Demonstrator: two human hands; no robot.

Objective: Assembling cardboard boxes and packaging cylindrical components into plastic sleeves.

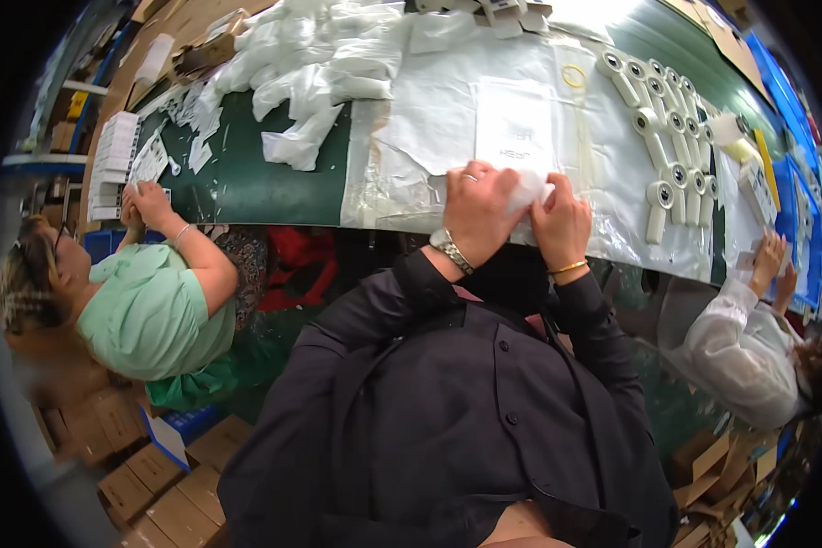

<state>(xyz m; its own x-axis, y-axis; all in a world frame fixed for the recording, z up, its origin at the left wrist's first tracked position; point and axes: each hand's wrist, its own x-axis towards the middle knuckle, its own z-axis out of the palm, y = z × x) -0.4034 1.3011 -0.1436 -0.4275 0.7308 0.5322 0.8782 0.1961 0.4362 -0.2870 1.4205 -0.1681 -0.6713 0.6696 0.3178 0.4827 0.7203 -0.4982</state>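
Fingers of my left hand (478,212) and my right hand (562,222) are closed on a small, crumpled, translucent white plastic wrapper (526,190) at the front edge of the table. Whether anything lies inside the wrapper I cannot tell. Just beyond my hands lies a flat white printed bag (511,119). It rests on a white plastic sheet (420,137) taped over the green tabletop. To the right of my right hand are several white handheld devices (676,123) with round, dark-centred heads, laid in rows.
White wrapped packets (324,55) are heaped at the far left. A yellow ring (574,75) lies beyond my right hand. At left, a person in green (160,301) handles papers beside stacked white boxes (114,160). Another person in white (749,347) works at right near blue bins (799,228).
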